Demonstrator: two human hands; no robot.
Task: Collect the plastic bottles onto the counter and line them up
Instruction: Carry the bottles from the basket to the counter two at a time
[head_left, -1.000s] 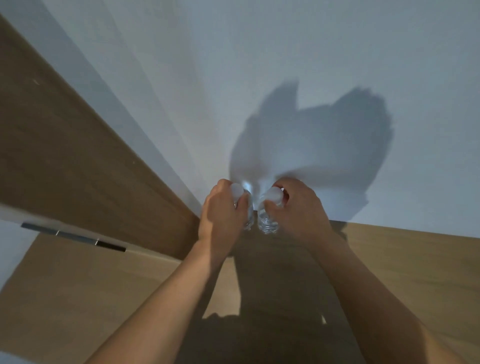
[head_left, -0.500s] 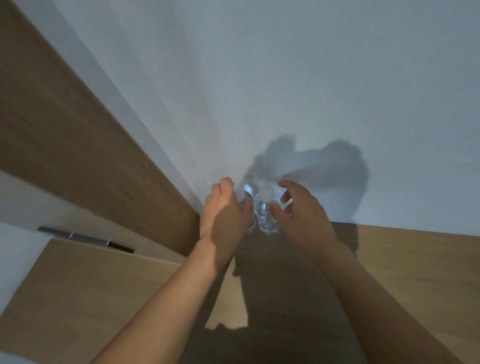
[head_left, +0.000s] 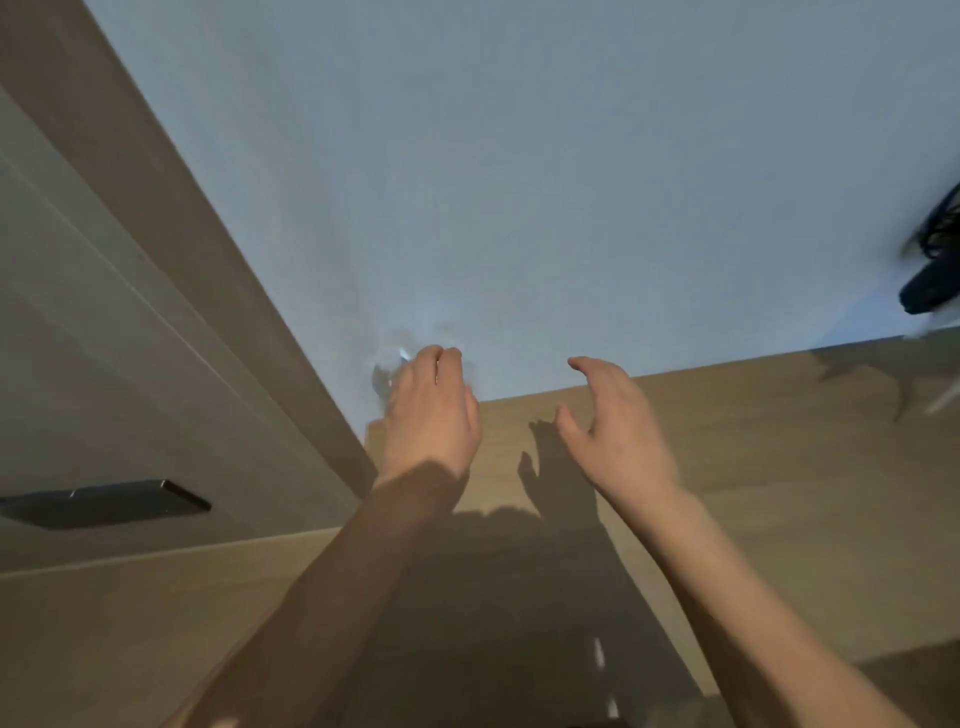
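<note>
A clear plastic bottle (head_left: 385, 372) stands in the back left corner of the wooden counter (head_left: 753, 457), against the white wall. It is blurred and mostly hidden behind my left hand (head_left: 432, 415), whose fingers curl over its top. A second bottle that stood beside it is not clearly visible. My right hand (head_left: 610, 421) hovers above the counter to the right of the corner, fingers loosely spread, holding nothing.
A tall wooden side panel (head_left: 171, 249) closes the counter on the left, with a dark handle (head_left: 104, 503) on the unit below it. A black object with cables (head_left: 932, 283) sits at the far right by the wall.
My right hand has let go of its bottle and drawn away to the right. The view has swung, so the corner sits further left. My left hand stays at the bottles.
</note>
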